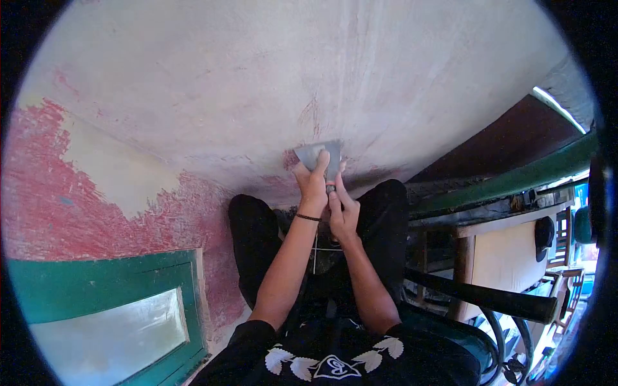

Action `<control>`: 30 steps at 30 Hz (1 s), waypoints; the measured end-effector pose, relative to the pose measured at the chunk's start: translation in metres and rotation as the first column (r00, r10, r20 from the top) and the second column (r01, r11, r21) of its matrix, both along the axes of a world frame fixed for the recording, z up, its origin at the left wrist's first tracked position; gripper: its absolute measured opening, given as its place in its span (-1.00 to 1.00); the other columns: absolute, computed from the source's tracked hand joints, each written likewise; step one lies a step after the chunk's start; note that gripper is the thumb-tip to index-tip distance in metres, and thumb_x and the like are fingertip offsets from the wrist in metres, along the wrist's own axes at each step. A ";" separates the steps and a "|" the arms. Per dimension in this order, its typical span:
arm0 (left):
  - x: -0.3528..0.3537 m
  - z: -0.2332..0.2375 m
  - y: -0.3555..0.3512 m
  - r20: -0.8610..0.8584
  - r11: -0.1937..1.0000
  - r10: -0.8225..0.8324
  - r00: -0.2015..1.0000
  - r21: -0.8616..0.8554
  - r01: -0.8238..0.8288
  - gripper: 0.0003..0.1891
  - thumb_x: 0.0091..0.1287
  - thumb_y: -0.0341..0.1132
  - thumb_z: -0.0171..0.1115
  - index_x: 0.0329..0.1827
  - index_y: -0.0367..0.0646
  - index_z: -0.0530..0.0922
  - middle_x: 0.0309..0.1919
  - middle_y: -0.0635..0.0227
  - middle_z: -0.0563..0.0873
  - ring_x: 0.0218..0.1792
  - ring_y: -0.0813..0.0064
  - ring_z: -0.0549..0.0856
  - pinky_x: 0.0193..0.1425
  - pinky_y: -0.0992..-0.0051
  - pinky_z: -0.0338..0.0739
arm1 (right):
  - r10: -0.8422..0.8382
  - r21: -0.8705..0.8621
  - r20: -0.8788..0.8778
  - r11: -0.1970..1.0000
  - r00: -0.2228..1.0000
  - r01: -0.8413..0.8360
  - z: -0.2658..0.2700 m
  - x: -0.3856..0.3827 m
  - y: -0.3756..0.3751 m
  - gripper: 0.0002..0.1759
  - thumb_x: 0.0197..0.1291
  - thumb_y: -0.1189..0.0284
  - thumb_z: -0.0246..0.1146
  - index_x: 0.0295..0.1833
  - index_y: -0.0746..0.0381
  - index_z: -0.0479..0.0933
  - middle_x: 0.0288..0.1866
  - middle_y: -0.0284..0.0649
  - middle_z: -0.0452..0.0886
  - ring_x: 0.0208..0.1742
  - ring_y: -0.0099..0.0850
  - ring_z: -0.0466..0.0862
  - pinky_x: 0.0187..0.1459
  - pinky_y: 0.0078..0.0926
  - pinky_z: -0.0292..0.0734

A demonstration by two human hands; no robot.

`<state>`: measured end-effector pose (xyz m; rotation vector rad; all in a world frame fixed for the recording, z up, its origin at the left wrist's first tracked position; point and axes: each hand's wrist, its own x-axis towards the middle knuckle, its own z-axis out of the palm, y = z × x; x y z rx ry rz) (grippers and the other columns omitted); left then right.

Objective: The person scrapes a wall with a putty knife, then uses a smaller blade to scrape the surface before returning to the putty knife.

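Observation:
A scraper (331,165) with a wide, flat metal blade lies with its edge against the wall (399,71), low down and between my knees. My right hand (344,217) is wrapped round its handle, one finger stretched up along the side towards the blade. My left hand (313,185), with a dark bracelet at the wrist, grips the blade from the left, a digit pressed on its face. Reddish scuffs (311,116) show on the pale wall just above the blade. The hands hide most of the handle.
Rough red paint (129,222) covers the wall at left, above a green-framed window (106,258). My bent knees (254,222) flank the hands. On the right are a green rail (508,175), a wooden table (505,254) and a chair's dark armrest (483,296).

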<state>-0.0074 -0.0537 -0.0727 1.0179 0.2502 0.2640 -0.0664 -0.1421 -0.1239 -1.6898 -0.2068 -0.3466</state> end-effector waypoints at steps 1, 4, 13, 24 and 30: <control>0.003 0.009 -0.001 0.004 0.999 0.004 1.000 0.035 -0.004 -0.76 0.40 -0.30 0.36 -0.10 -0.34 0.60 -0.31 0.16 0.76 -0.37 0.29 0.80 -0.28 0.38 0.72 | 0.015 0.033 -0.029 0.999 0.999 -0.014 0.017 0.003 -0.002 -0.51 0.44 0.52 0.12 0.45 0.34 0.41 -0.09 -0.15 0.76 -0.25 -0.60 0.62 -0.10 -0.53 0.57; 0.017 0.035 -0.007 0.077 0.996 0.049 0.996 0.064 -0.054 -0.77 0.40 -0.32 0.35 -0.09 -0.34 0.59 -0.32 0.16 0.75 -0.37 0.27 0.80 -0.30 0.36 0.72 | 0.049 0.041 -0.145 0.998 0.988 -0.043 0.067 0.009 -0.012 -0.52 0.45 0.53 0.12 0.45 0.33 0.41 -0.18 -0.23 0.72 -0.34 -0.65 0.53 -0.23 -0.60 0.53; 0.000 0.082 -0.012 0.005 0.997 -0.003 1.000 -0.076 0.004 -0.74 0.40 -0.29 0.35 -0.09 -0.36 0.58 -0.32 0.15 0.75 -0.38 0.29 0.79 -0.31 0.39 0.73 | 0.057 0.115 -0.220 0.993 0.974 -0.032 0.110 -0.012 -0.010 -0.50 0.48 0.47 0.11 0.48 0.29 0.38 -0.39 -0.40 0.60 -0.40 -0.68 0.46 -0.35 -0.62 0.46; 0.016 0.164 -0.017 0.145 0.999 0.009 0.989 -0.033 -0.004 -0.81 0.39 -0.39 0.36 -0.15 -0.37 0.60 -0.31 0.19 0.72 -0.39 0.32 0.78 -0.34 0.41 0.75 | 0.012 0.175 -0.093 0.985 0.996 0.005 0.182 0.001 -0.009 -0.49 0.46 0.49 0.10 0.49 0.28 0.36 -0.43 -0.48 0.47 -0.41 -0.70 0.35 -0.39 -0.66 0.34; 0.020 0.197 -0.023 0.200 0.997 -0.001 0.980 -0.072 0.015 -0.83 0.40 -0.40 0.32 -0.15 -0.38 0.60 -0.34 0.15 0.72 -0.41 0.29 0.77 -0.37 0.38 0.72 | 0.040 0.234 -0.103 0.972 0.994 -0.015 0.224 -0.001 -0.014 -0.51 0.47 0.49 0.09 0.47 0.30 0.39 -0.46 -0.50 0.44 -0.46 -0.72 0.35 -0.47 -0.67 0.30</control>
